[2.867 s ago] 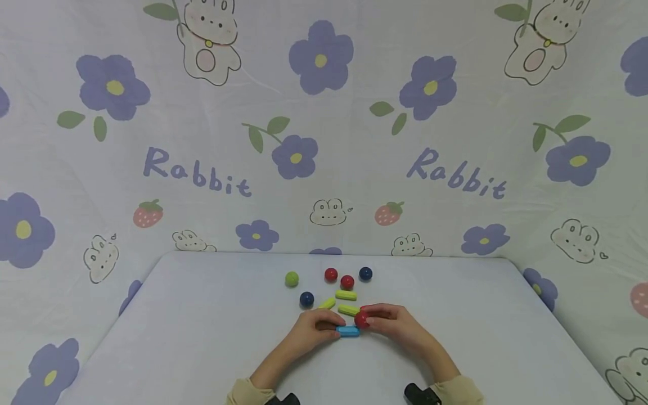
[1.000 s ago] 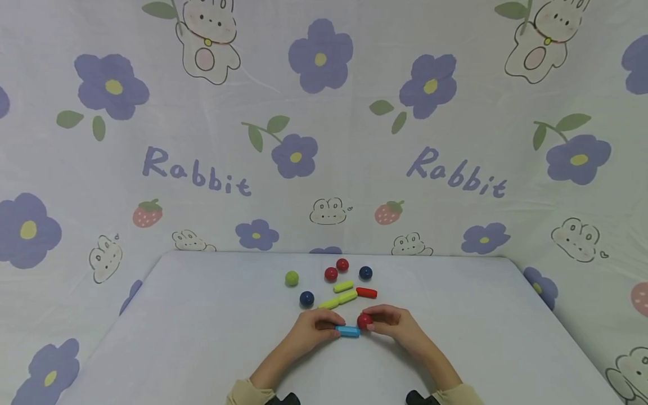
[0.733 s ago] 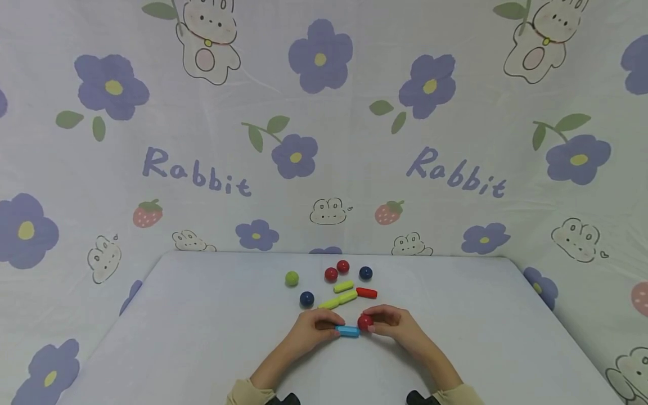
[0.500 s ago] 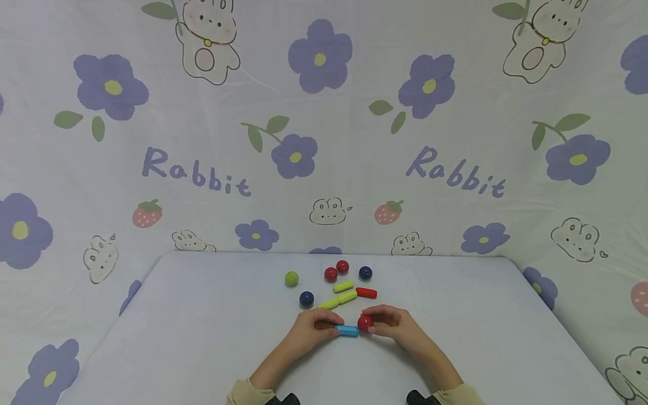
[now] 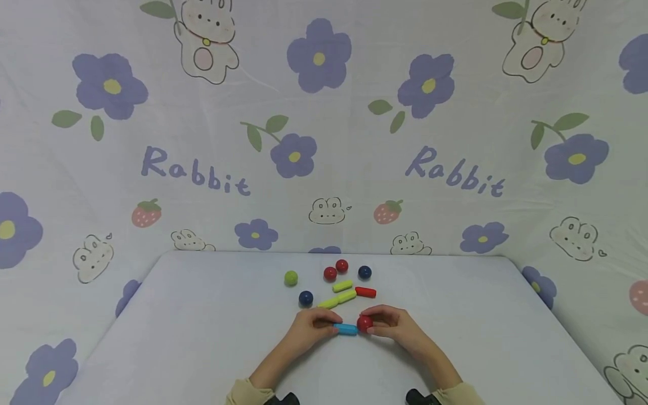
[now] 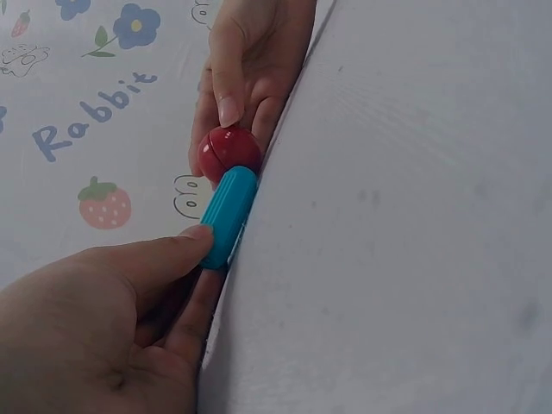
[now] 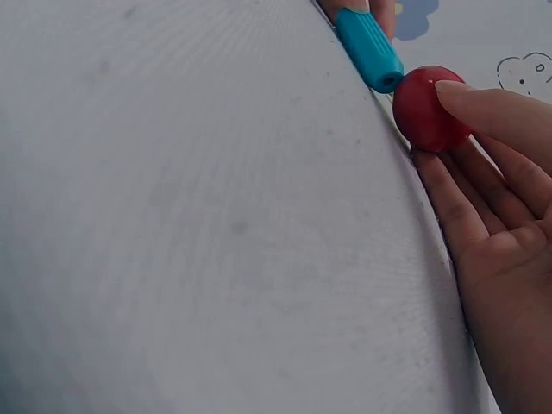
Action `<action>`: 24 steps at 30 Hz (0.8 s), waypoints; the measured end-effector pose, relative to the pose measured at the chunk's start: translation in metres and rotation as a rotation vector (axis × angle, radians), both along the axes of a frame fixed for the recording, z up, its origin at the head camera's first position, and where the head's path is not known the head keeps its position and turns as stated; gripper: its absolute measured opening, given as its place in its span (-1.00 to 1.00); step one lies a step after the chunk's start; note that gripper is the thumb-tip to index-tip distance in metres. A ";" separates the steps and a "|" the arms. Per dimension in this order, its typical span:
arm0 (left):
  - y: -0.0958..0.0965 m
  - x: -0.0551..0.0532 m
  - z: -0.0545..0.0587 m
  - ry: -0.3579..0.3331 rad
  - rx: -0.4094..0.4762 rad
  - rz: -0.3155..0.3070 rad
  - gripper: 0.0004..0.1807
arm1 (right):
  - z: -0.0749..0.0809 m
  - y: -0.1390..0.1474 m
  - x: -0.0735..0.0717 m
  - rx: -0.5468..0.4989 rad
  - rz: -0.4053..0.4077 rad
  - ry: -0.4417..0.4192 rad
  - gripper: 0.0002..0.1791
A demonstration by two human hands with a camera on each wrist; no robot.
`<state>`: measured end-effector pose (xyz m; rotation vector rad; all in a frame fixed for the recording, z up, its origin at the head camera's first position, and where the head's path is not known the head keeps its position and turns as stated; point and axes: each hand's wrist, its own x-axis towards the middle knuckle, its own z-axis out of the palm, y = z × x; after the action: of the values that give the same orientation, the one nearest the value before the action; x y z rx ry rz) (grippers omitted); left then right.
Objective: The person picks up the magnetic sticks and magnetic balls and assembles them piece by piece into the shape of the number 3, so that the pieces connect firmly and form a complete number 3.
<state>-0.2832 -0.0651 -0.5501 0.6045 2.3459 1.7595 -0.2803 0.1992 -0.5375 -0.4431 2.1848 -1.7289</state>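
Note:
My left hand [image 5: 307, 332] pinches one end of a ridged blue rod [image 6: 229, 216] between thumb and fingers, low over the white table. Facing it, my right hand [image 5: 397, 324] holds a shiny red ball [image 7: 429, 109] between thumb and fingertips. In the left wrist view the rod's free end meets the ball, which has a thin seam line across it. The right wrist view shows a small hole in the rod's end face, right at the ball's side. The other fingers of the right hand [image 7: 509, 190] lie below and behind the ball.
Beyond the hands lie yellow-green rods [image 5: 342, 286] and a red rod [image 5: 365, 292]. Farther back are two red balls [image 5: 330, 274], a dark blue ball [image 5: 364, 272], another dark blue ball [image 5: 306, 298] and a green ball [image 5: 291, 278]. A rabbit-print cloth [image 5: 324, 124] hangs behind the table.
A red rod near my right hand now lies farther back, and the loose red balls and yellow-green rods have shifted. The held blue rod and red ball have barely moved, staying end to side.

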 end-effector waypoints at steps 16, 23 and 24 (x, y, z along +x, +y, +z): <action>-0.002 -0.003 -0.002 0.014 0.002 0.027 -0.79 | -0.001 0.000 -0.001 -0.006 0.007 0.007 -0.49; -0.001 -0.001 -0.001 -0.011 0.044 0.020 -0.77 | -0.001 -0.002 0.001 -0.001 -0.005 0.008 -0.49; -0.001 0.000 0.000 -0.011 0.049 0.018 -0.76 | -0.001 -0.002 0.001 0.001 -0.009 0.008 -0.49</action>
<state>-0.2834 -0.0658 -0.5506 0.5803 2.3147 1.8280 -0.2798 0.1971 -0.5383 -0.4422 2.1961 -1.7339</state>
